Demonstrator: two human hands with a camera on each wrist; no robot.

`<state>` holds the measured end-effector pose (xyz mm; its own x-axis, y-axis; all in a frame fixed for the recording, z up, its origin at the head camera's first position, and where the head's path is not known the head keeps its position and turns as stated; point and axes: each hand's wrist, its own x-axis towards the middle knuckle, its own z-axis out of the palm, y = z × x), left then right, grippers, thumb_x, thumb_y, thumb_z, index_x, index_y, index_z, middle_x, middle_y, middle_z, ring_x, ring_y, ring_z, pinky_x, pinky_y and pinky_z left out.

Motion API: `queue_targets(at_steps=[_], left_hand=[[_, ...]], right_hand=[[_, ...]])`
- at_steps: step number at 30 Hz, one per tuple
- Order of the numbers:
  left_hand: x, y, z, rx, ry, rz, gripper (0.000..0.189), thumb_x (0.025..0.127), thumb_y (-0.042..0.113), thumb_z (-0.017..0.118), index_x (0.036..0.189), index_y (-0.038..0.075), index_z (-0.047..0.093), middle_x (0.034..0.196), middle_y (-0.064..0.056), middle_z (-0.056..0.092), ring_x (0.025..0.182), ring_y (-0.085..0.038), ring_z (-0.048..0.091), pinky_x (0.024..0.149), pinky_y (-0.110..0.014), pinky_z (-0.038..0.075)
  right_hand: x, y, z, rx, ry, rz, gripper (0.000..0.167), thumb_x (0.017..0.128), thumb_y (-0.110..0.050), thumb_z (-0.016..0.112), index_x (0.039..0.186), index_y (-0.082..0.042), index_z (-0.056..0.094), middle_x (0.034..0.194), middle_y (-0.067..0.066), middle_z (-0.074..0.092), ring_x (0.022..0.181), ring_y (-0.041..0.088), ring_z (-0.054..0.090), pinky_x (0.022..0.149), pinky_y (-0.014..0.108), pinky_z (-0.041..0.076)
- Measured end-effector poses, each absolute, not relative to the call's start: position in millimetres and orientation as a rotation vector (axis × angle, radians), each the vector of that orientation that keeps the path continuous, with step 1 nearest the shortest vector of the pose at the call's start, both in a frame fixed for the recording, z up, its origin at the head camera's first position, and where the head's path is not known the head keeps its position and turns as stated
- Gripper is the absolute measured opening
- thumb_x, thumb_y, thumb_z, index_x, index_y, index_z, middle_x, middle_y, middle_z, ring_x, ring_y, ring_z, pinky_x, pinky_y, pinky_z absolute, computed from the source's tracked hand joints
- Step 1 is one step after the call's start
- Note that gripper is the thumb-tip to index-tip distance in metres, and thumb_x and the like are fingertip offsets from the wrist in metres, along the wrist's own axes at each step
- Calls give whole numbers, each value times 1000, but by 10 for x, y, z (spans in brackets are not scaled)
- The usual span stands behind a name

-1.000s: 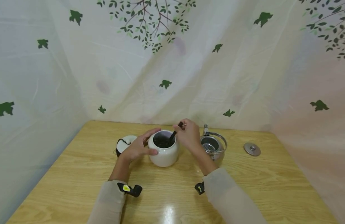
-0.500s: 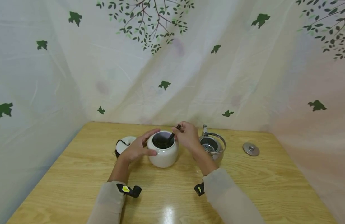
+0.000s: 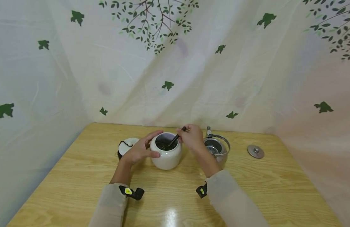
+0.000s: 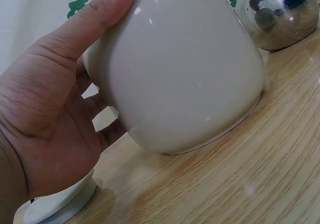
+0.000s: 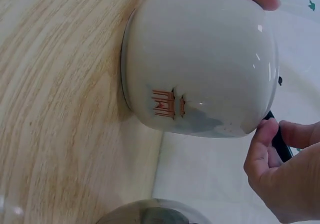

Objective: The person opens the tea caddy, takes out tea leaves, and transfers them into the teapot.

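Observation:
A white ceramic jar stands upright on the table, with dark loose bits inside. My left hand holds it from the left, thumb on the front and fingers round the back, as the left wrist view shows. On the jar's right, my right hand pinches the dark handle of a slim black scoop between thumb and fingers. The scoop slants down into the mouth, its lower end among the dark bits. In the right wrist view the right fingertips are right at the rim, and the jar shows a small red building print.
A steel teapot with a strainer and raised handle stands right of the jar, partly behind my right forearm. Its round metal lid lies farther right. A white jar lid with dark cord lies behind my left hand. Printed cloth surrounds the wooden table.
The scoop has turned and shifted slightly within the jar and now looks narrower, edge-on. My right hand moved slightly with it. The left hand and jar stay in place.

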<state>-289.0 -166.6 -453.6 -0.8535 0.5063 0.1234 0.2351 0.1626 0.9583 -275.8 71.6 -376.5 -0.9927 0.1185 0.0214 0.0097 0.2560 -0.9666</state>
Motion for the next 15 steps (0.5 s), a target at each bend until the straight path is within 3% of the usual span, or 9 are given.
queue_targets(at_steps=[6, 15], left_hand=[[-2900, -1670, -4547, 726, 2217, 1755, 95, 77, 28, 90, 158, 29, 41, 160, 8, 40, 149, -26, 33, 119, -62, 20], [-2906, -1674, -4551, 726, 2213, 1754, 93, 77, 28, 90, 157, 32, 42, 160, 7, 40, 150, -27, 31, 119, -63, 18]], right_hand=[[-2769, 693, -3768, -219, -2303, 1995, 15, 94, -9, 74, 85, -1, 65, 65, 4, 65, 50, 11, 58, 49, 20, 46], [-2778, 666, -3779, -318, -2208, 2073, 15, 94, -6, 73, 85, 1, 64, 69, 5, 64, 51, 10, 59, 52, 22, 52]])
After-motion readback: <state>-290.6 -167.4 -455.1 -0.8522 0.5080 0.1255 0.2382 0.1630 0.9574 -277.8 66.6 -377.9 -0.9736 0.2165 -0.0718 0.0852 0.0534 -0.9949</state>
